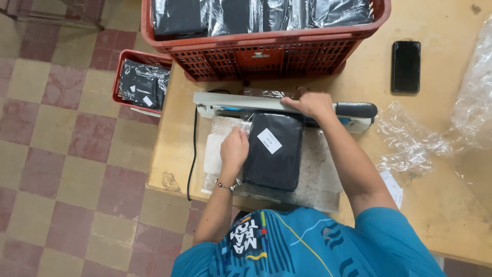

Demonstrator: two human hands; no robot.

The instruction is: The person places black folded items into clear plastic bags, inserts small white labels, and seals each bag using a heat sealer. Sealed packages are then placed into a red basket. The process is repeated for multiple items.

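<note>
On the wooden worktop [435, 205], a black packet [274, 151] in clear film with a white label lies on a pale mat [318, 179], its top edge tucked under the bar of a white heat sealer [241, 102]. Pressing down on that bar, the right hand [310, 104] lies flat with its fingers held together. At the packet's left edge the left hand [234, 147] rests with its fingers curled against the film. Behind the sealer stands a red crate [261, 51] of black packets, a black phone [406, 66] beside it, and loose clear bags [410, 138] lie to the right.
</note>
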